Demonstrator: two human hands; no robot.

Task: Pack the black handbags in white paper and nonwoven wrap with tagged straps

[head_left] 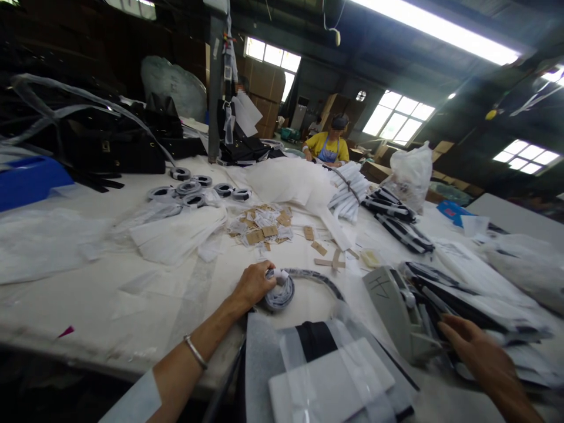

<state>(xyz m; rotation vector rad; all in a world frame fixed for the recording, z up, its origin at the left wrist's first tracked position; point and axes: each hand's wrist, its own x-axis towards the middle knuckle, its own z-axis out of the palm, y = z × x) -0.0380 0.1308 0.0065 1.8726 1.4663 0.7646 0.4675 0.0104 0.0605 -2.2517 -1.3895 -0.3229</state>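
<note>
My left hand (258,283) is closed on a rolled strap (279,294) in clear wrapping, its fingers at the coil's upper left edge. The strap's loose tail (315,275) curves off to the right on the table. My right hand (478,349) is beside a grey tape dispenser (390,311) with handwriting on its side. Its fingers are bent and close together at the dispenser's right end; blur hides what they pinch. Nearest me lies a black item (315,341) covered with white foam sheet (330,382) and clear film.
Finished strap coils (187,188) lie at the left back. Hang tags (264,226) are heaped mid-table, near white foam sheets (291,179). Wrapped black straps (403,232) lie at right. Black bags (110,144) are piled left. A person in yellow (328,147) sits across the table.
</note>
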